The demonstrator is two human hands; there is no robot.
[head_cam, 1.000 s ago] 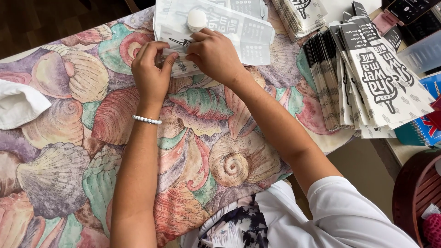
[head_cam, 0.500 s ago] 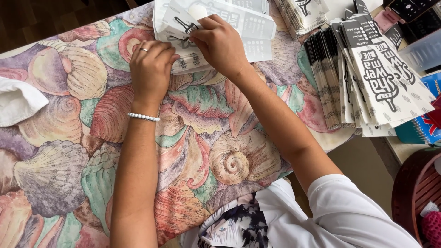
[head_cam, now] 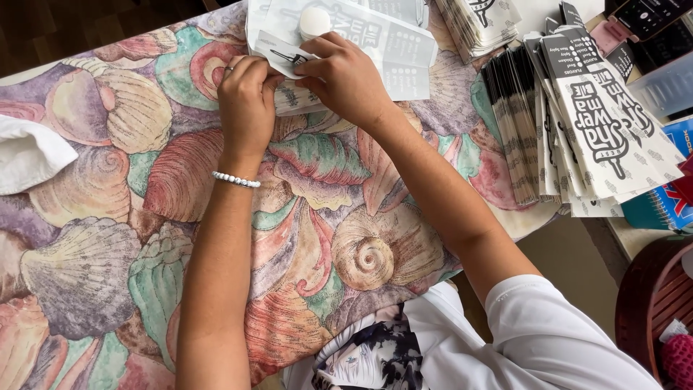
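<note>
Covering most of the frame, the counter (head_cam: 108,238) wears a cloth printed with large seashells. Printed paper sleeves (head_cam: 577,123) stand stacked at the right edge. A flat white printed sheet (head_cam: 404,50) lies at top centre, with a white round lid (head_cam: 315,22) resting on it. A white cloth (head_cam: 29,155) sits at the left edge. Left hand (head_cam: 245,108) and right hand (head_cam: 346,79), both closed, pinch a folded paper piece (head_cam: 285,58) between them, over the sheet's lower left corner.
</note>
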